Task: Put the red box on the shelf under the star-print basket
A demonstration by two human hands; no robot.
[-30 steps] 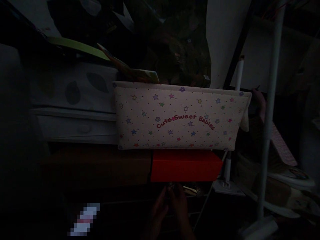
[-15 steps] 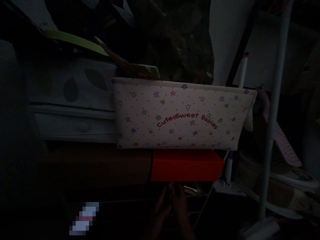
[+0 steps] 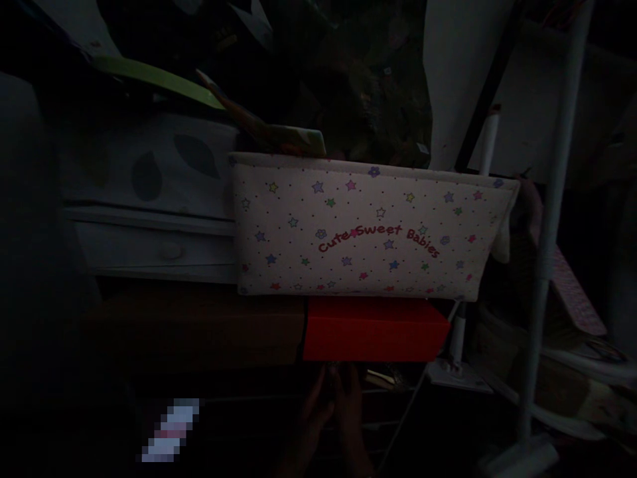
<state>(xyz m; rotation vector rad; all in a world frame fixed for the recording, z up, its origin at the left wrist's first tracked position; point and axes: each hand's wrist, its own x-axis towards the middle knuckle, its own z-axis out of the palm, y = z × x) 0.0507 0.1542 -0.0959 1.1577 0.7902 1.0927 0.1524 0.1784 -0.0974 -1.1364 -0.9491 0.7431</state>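
The scene is very dark. My left hand [image 3: 312, 415] and my right hand [image 3: 351, 408] are raised together at the bottom centre, fingertips meeting just below a red box [image 3: 373, 328]. Something small seems pinched between the fingertips, but it is too dark to tell what it is or which hand holds it. Above the red box stands a cream padded fabric panel [image 3: 368, 229] printed with coloured stars and the words "Cute Sweet Babies".
A pale drawer unit [image 3: 159, 249] sits left of the panel, a dark brown box [image 3: 194, 328] under it. White poles [image 3: 550, 219] on a base stand at the right. A green sheet [image 3: 154, 76] lies on clutter above. A small shiny object [image 3: 385, 378] lies below the red box.
The view has drifted slightly, so the panel and box sit a little further right. My hands have stayed together below the red box, fingers shifting only slightly.
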